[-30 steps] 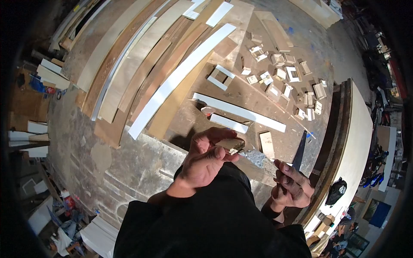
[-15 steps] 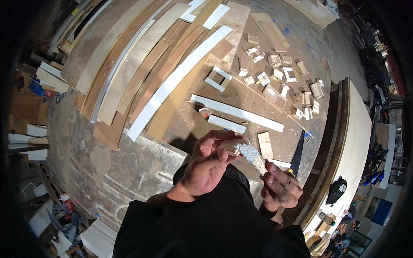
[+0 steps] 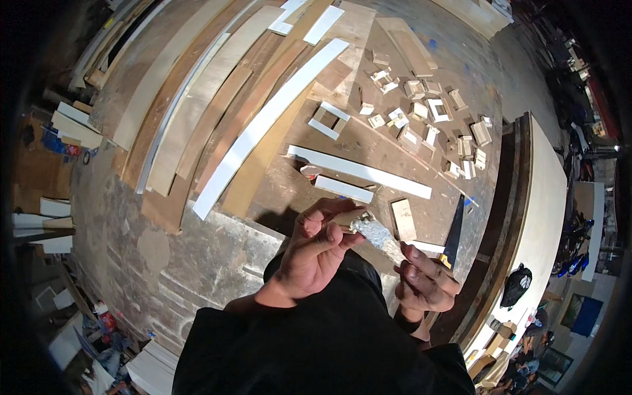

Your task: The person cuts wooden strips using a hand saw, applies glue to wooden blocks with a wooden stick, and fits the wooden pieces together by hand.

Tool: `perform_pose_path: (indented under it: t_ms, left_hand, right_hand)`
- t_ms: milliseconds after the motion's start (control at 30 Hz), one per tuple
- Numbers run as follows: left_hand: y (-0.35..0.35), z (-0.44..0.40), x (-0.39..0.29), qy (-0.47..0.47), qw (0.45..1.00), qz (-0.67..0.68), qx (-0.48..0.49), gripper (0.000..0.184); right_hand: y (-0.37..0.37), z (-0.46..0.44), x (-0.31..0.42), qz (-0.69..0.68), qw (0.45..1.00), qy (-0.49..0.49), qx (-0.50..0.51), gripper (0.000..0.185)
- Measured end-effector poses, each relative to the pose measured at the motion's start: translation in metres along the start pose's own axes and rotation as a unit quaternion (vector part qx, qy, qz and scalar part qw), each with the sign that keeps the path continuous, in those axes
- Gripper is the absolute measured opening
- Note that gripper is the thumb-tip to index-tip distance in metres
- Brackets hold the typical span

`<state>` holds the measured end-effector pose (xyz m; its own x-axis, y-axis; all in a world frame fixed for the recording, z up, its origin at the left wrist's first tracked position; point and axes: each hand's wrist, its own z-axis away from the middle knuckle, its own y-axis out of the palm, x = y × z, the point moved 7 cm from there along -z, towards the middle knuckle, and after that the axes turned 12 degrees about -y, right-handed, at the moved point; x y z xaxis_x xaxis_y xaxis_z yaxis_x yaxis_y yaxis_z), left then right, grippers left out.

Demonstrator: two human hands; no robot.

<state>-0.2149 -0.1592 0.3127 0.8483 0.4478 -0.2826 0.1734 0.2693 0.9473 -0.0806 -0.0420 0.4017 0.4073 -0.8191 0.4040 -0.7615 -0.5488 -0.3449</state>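
My left hand (image 3: 313, 250) pinches a small wooden piece (image 3: 346, 220) between thumb and fingers, above the front of the worktable. In my right hand (image 3: 428, 280) is a flat, tapering stick crusted with whitish-grey material (image 3: 377, 235). Its wide end touches or overlaps the right end of the wooden piece; the exact contact is hard to see. Just beyond my hands lie a short white-faced strip (image 3: 343, 189), a small red-and-pale round container (image 3: 309, 172) and a plain wooden block (image 3: 403, 220).
Long boards (image 3: 217, 112) cover the table's left side. A long white strip (image 3: 359, 172) and a square white-and-wood frame (image 3: 328, 120) lie mid-table. Several small wooden assemblies (image 3: 418, 110) stand at the back right. A handsaw (image 3: 453, 230) lies right, beside a pale panel (image 3: 543, 171).
The crusted stick and my right hand have shifted slightly left, with the stick's wide end further over the wooden piece. My left hand keeps its hold. The whole view has moved a little.
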Motion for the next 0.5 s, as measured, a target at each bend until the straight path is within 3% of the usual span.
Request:
perform_pose_path:
  t_ms: [167,267,333,367,500]
  left_hand:
    - [-0.003,-0.002,0.0,-0.007,0.999,0.052,0.005,0.056]
    - [0.0,-0.002,-0.005,0.007,1.0,0.013,0.002,0.054]
    - [0.0,-0.003,-0.005,0.01,1.0,0.006,0.004,0.052]
    - [0.0,-0.003,-0.005,0.016,1.0,-0.002,0.005,0.05]
    - [0.005,-0.002,-0.01,0.043,0.996,-0.06,-0.046,0.046]
  right_hand:
    - [-0.002,0.01,-0.005,-0.004,1.0,0.015,-0.002,0.023]
    - [-0.006,0.009,-0.003,0.017,0.999,-0.031,-0.001,0.016]
    - [0.001,0.003,0.0,0.075,0.995,-0.04,0.043,0.019]
    - [0.003,0.004,-0.001,0.088,0.995,-0.002,0.04,0.031]
    - [0.01,-0.004,0.006,0.055,0.99,0.031,0.123,0.027]
